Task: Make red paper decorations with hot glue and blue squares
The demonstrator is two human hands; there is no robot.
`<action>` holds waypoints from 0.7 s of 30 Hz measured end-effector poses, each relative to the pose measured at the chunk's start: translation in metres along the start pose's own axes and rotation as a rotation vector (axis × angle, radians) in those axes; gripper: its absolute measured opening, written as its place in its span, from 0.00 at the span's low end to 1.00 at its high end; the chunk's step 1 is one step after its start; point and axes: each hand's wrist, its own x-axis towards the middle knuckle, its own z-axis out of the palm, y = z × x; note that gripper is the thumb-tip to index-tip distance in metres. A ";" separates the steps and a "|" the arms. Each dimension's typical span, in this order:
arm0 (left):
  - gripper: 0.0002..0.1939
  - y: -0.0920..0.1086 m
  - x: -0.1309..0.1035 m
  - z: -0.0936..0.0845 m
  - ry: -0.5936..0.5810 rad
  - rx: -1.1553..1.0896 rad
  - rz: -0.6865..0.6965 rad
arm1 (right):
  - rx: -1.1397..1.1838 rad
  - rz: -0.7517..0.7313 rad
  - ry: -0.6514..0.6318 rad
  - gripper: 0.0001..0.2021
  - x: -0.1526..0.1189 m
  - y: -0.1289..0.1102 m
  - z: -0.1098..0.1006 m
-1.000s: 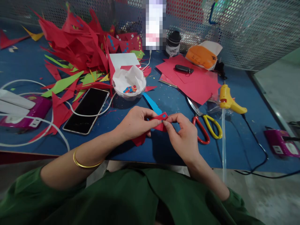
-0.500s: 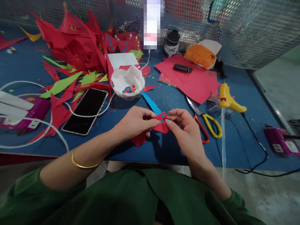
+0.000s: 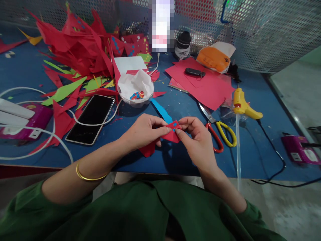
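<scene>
My left hand (image 3: 147, 131) grips a folded red paper piece (image 3: 172, 136) between thumb and fingers, with part of the red paper hanging below the palm. On its right end my right hand (image 3: 195, 139) pinches the same piece, thumb on top beside small blue squares. A blue paper strip (image 3: 162, 110) lies just beyond the fingertips. Behind it stands a bowl (image 3: 136, 82) lined with white paper, holding small red, blue and yellow bits. Scissors (image 3: 212, 120) with red and yellow handles lie right of my right hand.
A phone (image 3: 91, 118), white cables and a heap of red paper (image 3: 75, 43) occupy the left. Red sheets (image 3: 205, 87) carry a black key fob (image 3: 195, 72). A yellow glue gun (image 3: 242, 105) and purple box (image 3: 301, 149) are on the right.
My right thumb has shifted slightly left over the blue squares on the red piece. The whole view has moved slightly; my left hand keeps its hold.
</scene>
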 end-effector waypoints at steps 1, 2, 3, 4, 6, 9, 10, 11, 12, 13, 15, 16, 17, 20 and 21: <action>0.08 0.000 0.000 0.000 -0.003 0.000 0.001 | 0.013 0.001 0.001 0.09 0.000 0.000 0.000; 0.08 0.000 0.000 -0.001 -0.006 -0.001 0.007 | 0.030 0.000 0.003 0.09 0.001 0.001 -0.001; 0.09 0.000 0.000 -0.001 -0.004 -0.004 0.016 | 0.049 -0.005 0.009 0.09 0.001 0.001 -0.001; 0.09 0.000 0.000 -0.001 -0.001 -0.007 0.023 | 0.068 -0.010 0.018 0.09 0.001 0.002 -0.001; 0.10 0.001 -0.001 -0.001 0.010 -0.010 0.023 | 0.087 -0.019 0.030 0.09 0.002 0.003 -0.002; 0.10 0.002 -0.001 0.000 0.015 0.000 0.003 | 0.064 -0.014 0.017 0.09 0.001 0.002 -0.002; 0.10 0.002 -0.001 0.000 0.013 0.005 -0.003 | 0.051 -0.011 0.010 0.09 0.001 0.001 -0.002; 0.09 0.003 -0.001 0.000 0.012 0.008 -0.006 | 0.039 -0.009 0.004 0.09 0.001 0.000 -0.001; 0.09 0.003 0.000 0.000 0.009 0.012 -0.009 | 0.027 -0.009 -0.001 0.09 0.001 0.000 -0.001; 0.09 0.002 0.000 0.000 0.008 0.016 -0.012 | 0.016 -0.010 -0.003 0.09 0.000 -0.001 0.000; 0.09 0.002 0.000 0.000 0.007 0.024 -0.021 | -0.009 -0.017 -0.010 0.09 0.000 -0.002 0.001; 0.09 0.001 0.000 0.000 0.008 0.028 -0.025 | -0.021 -0.021 -0.012 0.09 0.000 -0.002 0.001; 0.09 0.001 0.000 0.000 0.009 0.029 -0.027 | -0.031 -0.024 -0.014 0.09 0.000 -0.003 0.002; 0.09 0.001 -0.001 0.000 0.010 0.017 -0.013 | -0.037 -0.026 -0.006 0.09 0.000 -0.003 0.002; 0.09 0.001 -0.001 0.001 0.011 0.010 -0.008 | -0.037 -0.027 -0.001 0.09 0.000 -0.003 0.002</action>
